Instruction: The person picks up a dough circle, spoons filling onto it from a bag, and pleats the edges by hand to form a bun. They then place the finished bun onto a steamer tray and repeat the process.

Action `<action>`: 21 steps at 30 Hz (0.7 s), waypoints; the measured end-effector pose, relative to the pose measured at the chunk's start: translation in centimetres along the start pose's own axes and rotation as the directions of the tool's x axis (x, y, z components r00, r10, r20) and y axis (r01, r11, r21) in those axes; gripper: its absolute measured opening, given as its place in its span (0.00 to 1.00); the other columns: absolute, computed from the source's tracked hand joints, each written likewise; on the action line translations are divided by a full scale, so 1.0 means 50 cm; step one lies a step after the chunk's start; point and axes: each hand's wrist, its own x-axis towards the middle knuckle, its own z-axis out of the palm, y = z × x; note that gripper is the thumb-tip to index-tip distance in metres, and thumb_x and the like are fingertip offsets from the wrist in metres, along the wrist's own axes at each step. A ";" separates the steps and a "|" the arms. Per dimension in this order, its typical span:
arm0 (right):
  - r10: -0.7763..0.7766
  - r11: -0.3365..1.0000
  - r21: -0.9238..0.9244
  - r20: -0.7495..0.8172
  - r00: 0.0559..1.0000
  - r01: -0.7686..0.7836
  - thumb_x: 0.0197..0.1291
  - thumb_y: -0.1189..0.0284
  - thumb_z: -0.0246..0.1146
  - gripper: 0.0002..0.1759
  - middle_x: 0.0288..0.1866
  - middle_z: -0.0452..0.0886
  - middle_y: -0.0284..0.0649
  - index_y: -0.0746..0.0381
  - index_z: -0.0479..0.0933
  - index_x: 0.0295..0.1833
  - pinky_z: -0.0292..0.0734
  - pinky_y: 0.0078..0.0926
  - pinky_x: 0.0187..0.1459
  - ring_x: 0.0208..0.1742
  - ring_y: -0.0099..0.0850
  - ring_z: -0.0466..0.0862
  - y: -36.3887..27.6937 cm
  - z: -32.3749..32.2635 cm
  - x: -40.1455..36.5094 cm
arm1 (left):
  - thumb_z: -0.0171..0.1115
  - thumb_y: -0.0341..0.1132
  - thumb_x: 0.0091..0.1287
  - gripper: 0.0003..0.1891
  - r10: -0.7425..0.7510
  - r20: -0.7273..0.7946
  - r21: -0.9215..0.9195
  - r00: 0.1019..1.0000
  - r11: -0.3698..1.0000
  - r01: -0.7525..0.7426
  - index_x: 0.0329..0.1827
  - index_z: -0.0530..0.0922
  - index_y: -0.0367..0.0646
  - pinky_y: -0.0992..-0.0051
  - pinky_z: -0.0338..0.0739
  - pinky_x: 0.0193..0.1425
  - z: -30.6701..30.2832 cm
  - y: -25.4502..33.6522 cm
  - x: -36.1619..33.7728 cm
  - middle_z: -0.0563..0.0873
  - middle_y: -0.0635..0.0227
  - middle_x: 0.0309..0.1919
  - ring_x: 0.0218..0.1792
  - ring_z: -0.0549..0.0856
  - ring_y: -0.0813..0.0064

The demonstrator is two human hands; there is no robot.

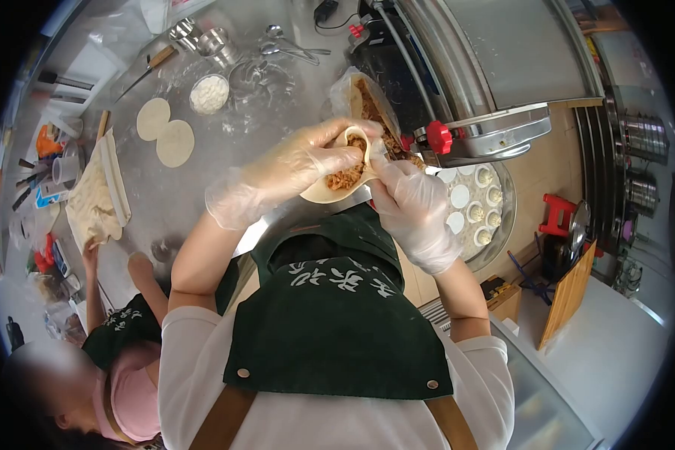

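Note:
A round dough wrapper [323, 193] with brown minced filling [345, 178] lies across my gloved left hand [300, 161], whose thumb rests on the filling. The fingers of my gloved right hand [409, 195] pinch the wrapper's right edge, where it is gathered. The near part of the wrapper is still flat and round. Just beyond my hands, a clear plastic bag [345, 94] holds more of the brown filling. Two flat dough rounds [175, 144] lie on the metal table at the left, touching each other.
On the metal table [225, 150] are a bowl of white flour [209, 94], metal cups [216, 46], spoons [289, 51] and a knife [156, 64]. A round tray [502, 225] with pleated buns stands right. A co-worker's hands [90, 255] touch a dough sheet [96, 196] at left.

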 end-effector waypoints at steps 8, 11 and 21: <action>0.158 0.941 0.321 -0.155 0.975 -0.102 0.52 0.83 0.71 0.22 0.32 0.83 0.42 0.63 0.81 0.54 0.80 0.31 0.32 0.29 0.39 0.85 -0.003 0.028 0.001 | 0.58 0.34 0.77 0.23 -0.128 -0.002 0.268 0.992 0.956 0.124 0.73 0.69 0.43 0.76 0.73 0.64 0.012 0.016 0.000 0.81 0.69 0.58 0.58 0.78 0.81; -0.037 0.984 0.160 -0.216 0.976 0.073 0.54 0.83 0.72 0.19 0.34 0.86 0.42 0.63 0.82 0.52 0.80 0.27 0.33 0.30 0.34 0.87 0.014 0.027 0.008 | 0.62 0.33 0.74 0.27 0.037 0.021 0.277 0.999 0.960 -0.041 0.74 0.68 0.42 0.73 0.71 0.70 0.003 0.013 0.003 0.79 0.64 0.63 0.64 0.77 0.75; 0.135 0.939 0.341 -0.262 0.955 -0.039 0.54 0.85 0.72 0.17 0.37 0.86 0.42 0.64 0.82 0.50 0.79 0.25 0.34 0.32 0.31 0.85 -0.006 0.073 -0.009 | 0.60 0.32 0.71 0.28 -0.070 -0.240 -0.576 0.968 0.813 -0.084 0.73 0.68 0.34 0.67 0.70 0.74 0.025 -0.016 -0.027 0.77 0.58 0.67 0.69 0.76 0.68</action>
